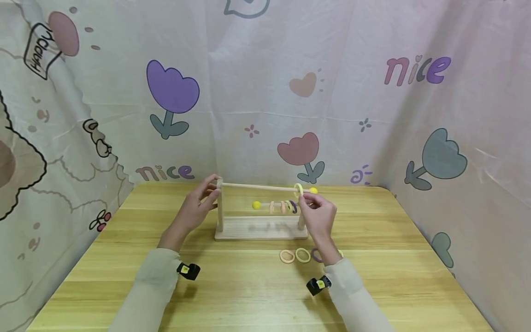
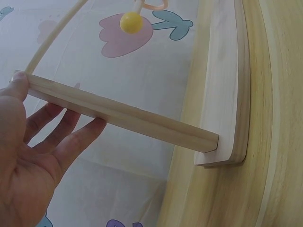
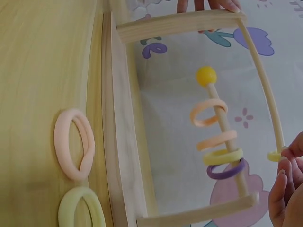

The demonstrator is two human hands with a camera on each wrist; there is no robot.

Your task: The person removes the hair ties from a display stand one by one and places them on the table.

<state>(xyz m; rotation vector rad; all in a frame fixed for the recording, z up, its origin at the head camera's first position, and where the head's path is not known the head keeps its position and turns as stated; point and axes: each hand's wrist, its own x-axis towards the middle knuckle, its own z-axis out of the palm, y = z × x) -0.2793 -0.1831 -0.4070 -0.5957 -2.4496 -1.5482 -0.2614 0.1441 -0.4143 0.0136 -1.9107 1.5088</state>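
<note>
A wooden stand (image 1: 261,228) has two posts and two rods. My left hand (image 1: 194,208) grips the top of its left post (image 2: 123,111), thumb on one side and fingers along the other. From that post top the upper rod (image 1: 261,186) runs right to a yellow ball (image 1: 313,191). Near the ball end, my right hand (image 1: 319,214) pinches a pale yellow ring (image 1: 298,189) that is around the rod. The lower rod (image 3: 220,118) juts from the right post, with a yellow ball (image 3: 206,76) on its free end; peach, yellow and purple rings (image 3: 226,171) hang on it.
On the table in front of the stand lie a peach ring (image 1: 287,256), a pale yellow ring (image 1: 303,255) and a purple ring (image 1: 316,255). Another yellow ring (image 1: 341,253) shows partly behind the right wrist. A printed curtain (image 1: 249,92) hangs behind the table.
</note>
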